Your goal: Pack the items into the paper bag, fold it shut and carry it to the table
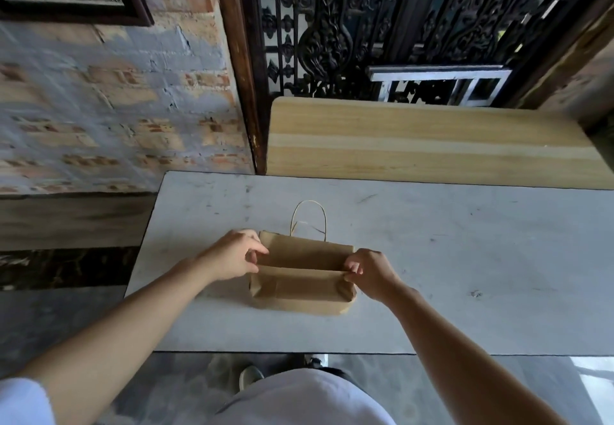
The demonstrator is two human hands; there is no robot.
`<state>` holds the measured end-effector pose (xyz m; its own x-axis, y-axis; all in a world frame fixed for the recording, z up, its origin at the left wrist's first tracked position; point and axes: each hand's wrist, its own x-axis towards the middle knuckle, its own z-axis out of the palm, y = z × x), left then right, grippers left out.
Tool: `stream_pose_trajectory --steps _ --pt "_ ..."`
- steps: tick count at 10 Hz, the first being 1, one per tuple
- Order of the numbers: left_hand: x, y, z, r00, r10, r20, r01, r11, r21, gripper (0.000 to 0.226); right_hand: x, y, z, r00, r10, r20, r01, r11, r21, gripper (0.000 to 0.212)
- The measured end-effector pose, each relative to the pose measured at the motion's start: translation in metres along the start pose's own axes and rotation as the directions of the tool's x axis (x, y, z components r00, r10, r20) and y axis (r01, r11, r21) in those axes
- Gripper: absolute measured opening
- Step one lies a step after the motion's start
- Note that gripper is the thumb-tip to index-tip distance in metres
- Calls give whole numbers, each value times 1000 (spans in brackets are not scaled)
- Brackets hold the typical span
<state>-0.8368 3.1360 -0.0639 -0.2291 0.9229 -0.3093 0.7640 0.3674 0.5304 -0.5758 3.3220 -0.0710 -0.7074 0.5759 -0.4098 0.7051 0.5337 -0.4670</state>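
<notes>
A brown paper bag (300, 286) stands on the grey-white table (448, 258), its top folded over toward me along a crease. One twine handle (309, 217) sticks up behind the fold. My left hand (232, 257) pinches the left end of the folded top. At the right end of the same fold, my right hand (370, 273) pinches the paper. The bag's contents are hidden.
A light wooden table (415, 139) stands just beyond the grey one, against a black ornate iron grille (382, 26). A painted brick wall (116, 109) rises at the left. The grey table's near edge is close to my body.
</notes>
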Motion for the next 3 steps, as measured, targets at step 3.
stream_pose_trajectory --steps 3 --pt "14 51 -36 945 -82 318 -79 882 464 47 15 -57 -49 940 27 340 69 961 -266 33"
